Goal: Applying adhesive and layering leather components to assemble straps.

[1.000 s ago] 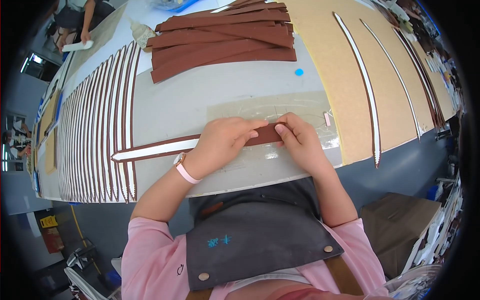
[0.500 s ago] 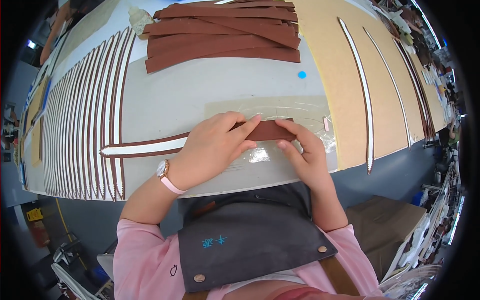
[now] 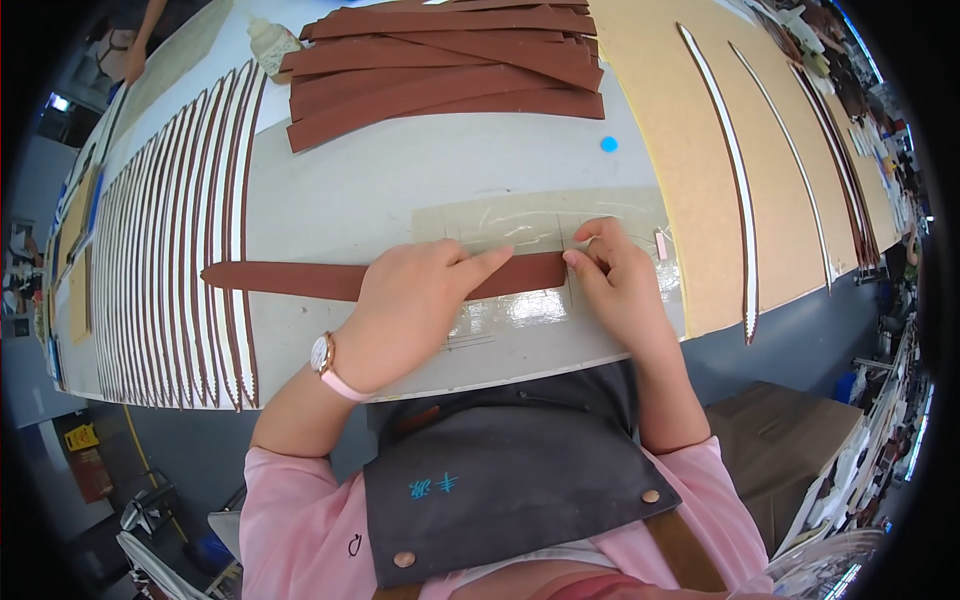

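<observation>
A long brown strip (image 3: 295, 280), leather-like, lies plain face up across the near part of the table, its rounded left end overlapping a row of strips. My left hand (image 3: 420, 290) rests palm down across its middle, index finger stretched along it; the thumb is hidden. At the strip's square right end, my right hand (image 3: 613, 280) has thumb and index finger pinched together at the corner, the other fingers curled. Under this end is a clear sheet (image 3: 510, 215) with thin lines drawn on it.
Several white-centred, brown-edged strips (image 3: 175, 240) stand in a row at left. A pile of brown strips (image 3: 450, 65) lies at the back, beside a glue-smeared bottle (image 3: 270, 45). A blue dot (image 3: 609, 144) and tan board (image 3: 710, 200) with thin strips are at right.
The strip has been turned over: its white-centred face showed, now its plain brown face is up. My right hand has shifted slightly and closed its fingers near the end.
</observation>
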Tool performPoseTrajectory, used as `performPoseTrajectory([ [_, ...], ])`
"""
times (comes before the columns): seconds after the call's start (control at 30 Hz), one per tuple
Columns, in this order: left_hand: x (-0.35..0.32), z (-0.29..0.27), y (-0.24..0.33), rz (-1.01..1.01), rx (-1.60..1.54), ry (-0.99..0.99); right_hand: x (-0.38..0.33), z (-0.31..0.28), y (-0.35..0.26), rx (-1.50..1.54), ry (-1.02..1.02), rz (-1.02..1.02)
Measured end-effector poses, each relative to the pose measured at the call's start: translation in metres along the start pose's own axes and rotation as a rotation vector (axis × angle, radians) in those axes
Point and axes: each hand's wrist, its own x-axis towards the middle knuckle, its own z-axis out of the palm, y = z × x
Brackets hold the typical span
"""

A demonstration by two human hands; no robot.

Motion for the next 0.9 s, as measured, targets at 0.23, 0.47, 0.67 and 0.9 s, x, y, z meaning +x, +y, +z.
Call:
performPoseTrajectory([
  [0.23,0.010,0.022,-0.018,-0.063,-0.127,-0.006,-0.029,0.020,0.036,-0.214,0.217,-0.545],
  [0.47,0.014,0.016,-0.014,-0.100,-0.168,-0.042,-0.029,0.028,0.031,-0.433,0.331,-0.588],
  [0.67,0.012,0.015,-0.011,-0.050,-0.113,-0.044,-0.026,0.025,0.037,-0.426,0.335,-0.614],
  [0.9,0.011,0.014,-0.011,-0.044,-0.099,-0.056,-0.019,0.018,0.038,-0.379,0.289,-0.649],
])
